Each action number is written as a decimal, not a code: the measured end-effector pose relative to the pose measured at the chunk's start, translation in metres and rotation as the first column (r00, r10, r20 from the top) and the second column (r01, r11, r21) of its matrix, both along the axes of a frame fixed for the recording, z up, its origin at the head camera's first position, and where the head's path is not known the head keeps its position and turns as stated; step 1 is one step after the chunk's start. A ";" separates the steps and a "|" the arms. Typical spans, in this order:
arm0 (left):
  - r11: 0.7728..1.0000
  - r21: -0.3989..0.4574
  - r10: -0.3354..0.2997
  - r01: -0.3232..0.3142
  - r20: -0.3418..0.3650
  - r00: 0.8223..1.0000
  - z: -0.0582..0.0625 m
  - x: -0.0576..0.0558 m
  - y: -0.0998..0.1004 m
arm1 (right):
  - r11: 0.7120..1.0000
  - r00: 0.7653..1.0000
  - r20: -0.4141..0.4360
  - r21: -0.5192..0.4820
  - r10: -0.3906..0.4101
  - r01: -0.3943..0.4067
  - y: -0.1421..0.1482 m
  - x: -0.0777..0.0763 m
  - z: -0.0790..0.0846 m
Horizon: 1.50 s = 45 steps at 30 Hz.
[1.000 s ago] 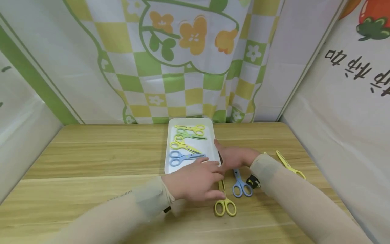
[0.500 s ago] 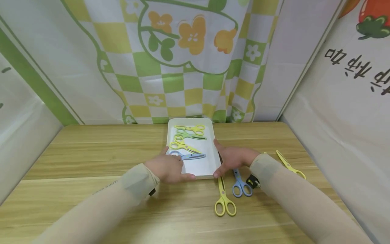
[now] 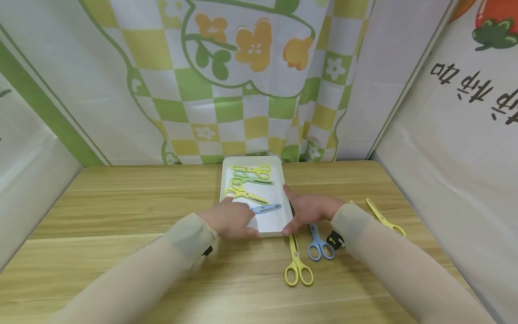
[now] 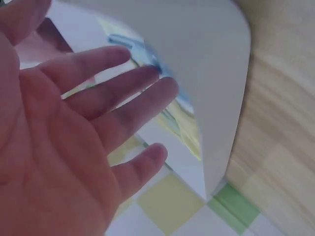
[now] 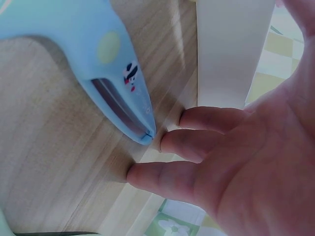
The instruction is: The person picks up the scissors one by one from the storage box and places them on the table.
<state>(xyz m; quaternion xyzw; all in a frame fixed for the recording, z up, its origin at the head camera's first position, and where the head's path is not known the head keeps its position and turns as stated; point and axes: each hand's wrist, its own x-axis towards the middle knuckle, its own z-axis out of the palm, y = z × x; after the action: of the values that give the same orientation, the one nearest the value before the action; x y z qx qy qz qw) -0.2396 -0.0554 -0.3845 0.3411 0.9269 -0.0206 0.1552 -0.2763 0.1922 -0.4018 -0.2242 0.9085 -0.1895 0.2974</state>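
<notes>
A white tray (image 3: pixel 275 227) in the head view holds blue scissors (image 3: pixel 268 209), yellow scissors (image 3: pixel 247 195), green scissors (image 3: pixel 254 180) and a second yellow pair (image 3: pixel 258 170) at the back. My left hand (image 3: pixel 229 220) reaches over the tray's near left side and covers the handles of the blue pair. In the left wrist view its extended fingers (image 4: pixel 135 110) overlap those scissors. At the tray's right side lies my right hand (image 3: pixel 309 210), thumb at the near corner. The right wrist view shows its spread fingers (image 5: pixel 162 178) down at the table, beside the tray wall (image 5: pixel 231 54).
Right of the tray on the wooden table (image 3: pixel 129 202) lie long yellow scissors (image 3: pixel 297 270), another blue pair (image 3: pixel 319 247) and yellow scissors (image 3: pixel 384 218) farther right. A checkered curtain (image 3: pixel 255 108) hangs behind the table, and a white panel (image 3: pixel 445 180) stands on the right.
My left hand has drawn back from the tray's near right corner to its left side. The blue scissors in the tray have slid slightly right. My right hand has stayed in place.
</notes>
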 end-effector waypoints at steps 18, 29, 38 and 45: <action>0.838 0.091 0.527 -0.537 0.113 0.842 0.005 -0.055 -0.002 | 1.000 1.000 -0.004 0.003 -0.001 0.001 -0.002 0.001 0.003; 0.809 -0.081 0.587 -0.582 0.107 0.802 -0.002 -0.067 0.012 | 0.999 1.000 0.005 0.037 -0.018 0.018 -0.002 0.000 0.004; 0.775 -0.140 0.631 -0.617 0.116 0.767 -0.010 -0.077 0.023 | 1.000 1.000 0.015 0.021 -0.015 0.015 -0.002 0.002 0.004; 0.752 -0.141 0.657 -0.644 0.065 0.751 -0.011 -0.069 0.027 | 1.000 1.000 0.012 0.013 -0.012 0.012 -0.001 0.001 0.002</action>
<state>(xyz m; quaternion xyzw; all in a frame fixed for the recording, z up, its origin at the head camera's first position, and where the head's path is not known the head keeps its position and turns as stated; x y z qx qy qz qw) -0.3082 -0.0288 -0.3950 -0.0114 0.9750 0.0028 0.2221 -0.2757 0.1912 -0.3998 -0.2155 0.9092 -0.1866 0.3033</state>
